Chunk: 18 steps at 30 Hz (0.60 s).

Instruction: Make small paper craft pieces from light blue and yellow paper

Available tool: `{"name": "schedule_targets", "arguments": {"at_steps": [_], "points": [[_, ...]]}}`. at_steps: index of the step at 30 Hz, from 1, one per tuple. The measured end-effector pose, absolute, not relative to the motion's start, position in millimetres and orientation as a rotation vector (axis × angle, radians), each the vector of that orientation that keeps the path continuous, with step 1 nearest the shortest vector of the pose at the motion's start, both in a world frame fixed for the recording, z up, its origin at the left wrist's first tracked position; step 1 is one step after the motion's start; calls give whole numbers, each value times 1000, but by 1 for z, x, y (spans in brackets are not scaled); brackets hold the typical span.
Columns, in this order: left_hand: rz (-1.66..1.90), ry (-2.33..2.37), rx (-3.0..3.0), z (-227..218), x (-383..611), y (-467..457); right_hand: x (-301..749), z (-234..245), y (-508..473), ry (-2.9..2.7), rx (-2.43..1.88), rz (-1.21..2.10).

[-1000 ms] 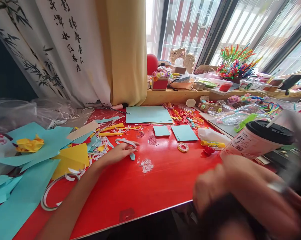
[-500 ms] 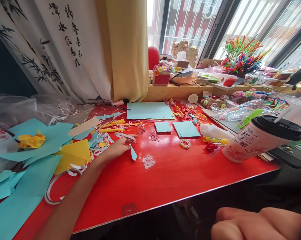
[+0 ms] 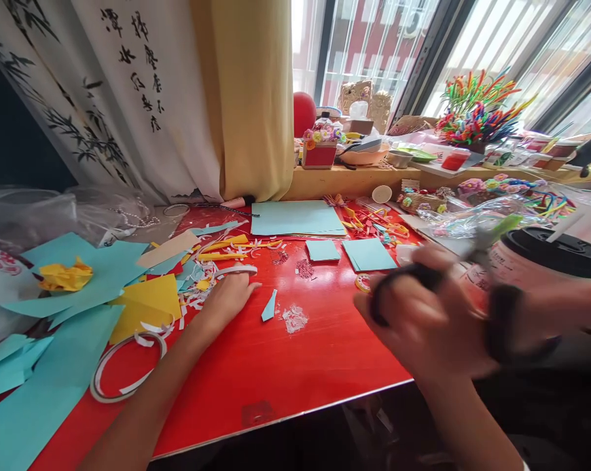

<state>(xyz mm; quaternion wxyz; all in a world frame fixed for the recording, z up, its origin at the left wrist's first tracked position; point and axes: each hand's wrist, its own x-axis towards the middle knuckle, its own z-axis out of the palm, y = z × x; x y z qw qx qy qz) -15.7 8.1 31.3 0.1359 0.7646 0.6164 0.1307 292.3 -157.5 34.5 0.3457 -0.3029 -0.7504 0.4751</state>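
My left hand [image 3: 230, 297] is low over the left part of the red table [image 3: 319, 353], its fingers mostly hidden and closed on a thin white roll of tape [image 3: 237, 269]. Just right of it lies a small light-blue paper piece shaped like a necktie [image 3: 269, 307]. My right hand [image 3: 423, 314], smeared by motion, is raised over the table's right side with fingers through the black handles of scissors [image 3: 505, 320]. Their blades [image 3: 482, 248] point up and away, in front of a paper cup. Paper scraps [image 3: 197, 281] surround the left hand's far side.
A larger tape roll [image 3: 95, 379] and blue sheets [image 3: 54, 392] lie at left. Square blue papers [image 3: 368, 254] and a blue stack [image 3: 295, 218] sit farther back. A lidded cup [image 3: 560, 252] stands at right. Clear flakes [image 3: 295, 318] lie mid-table.
My right hand has risen from the lower right corner, now showing the scissors. My left hand has drawn slightly left with the tape roll. The small blue piece now lies apart from the fingers.
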Motion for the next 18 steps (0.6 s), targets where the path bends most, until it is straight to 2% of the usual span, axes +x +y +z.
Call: {"name": "schedule_targets", "arguments": {"at_steps": [3, 6, 9, 12, 18], "points": [[188, 2013, 2321, 37, -10, -3, 242, 72, -46, -1653, -718, 1230], [61, 2052, 2375, 42, -1, -13, 208, 70, 20, -1614, -789, 1298], [-44, 1858, 2415, 41, 7, -17, 197, 39, 33, -1512, -892, 1351], [32, 1696, 2406, 35, 9, -16, 197, 14, 24, -1485, -828, 1440], [346, 1334, 1849, 31, 1, -3, 198, 7, 17, -1460, -754, 1508]]}}
